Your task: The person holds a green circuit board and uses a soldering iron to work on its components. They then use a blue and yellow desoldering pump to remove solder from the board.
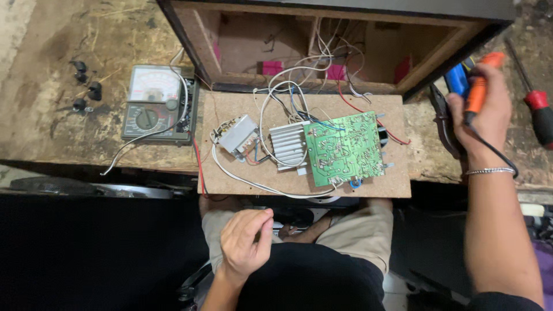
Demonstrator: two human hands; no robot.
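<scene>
A green circuit board [344, 147] lies solder side up on a brown fibreboard panel [397, 183], beside a ribbed metal heat sink [290, 145] and a small grey transformer [237, 135]. White, blue and red wires [288, 80] run from them into an open wooden cabinet [201, 40] behind. My right hand [487, 109] is at the right of the panel, closed around an orange-handled soldering iron [478, 86] with a black cord. My left hand [246, 239] is loosely curled over my lap, below the panel's front edge, holding nothing.
An analogue multimeter [152, 103] rests left of the panel on the worn bench. Black knobs [86, 86] lie at the far left. Blue-handled pliers [455, 80] and a red-handled screwdriver [538, 109] lie at the right.
</scene>
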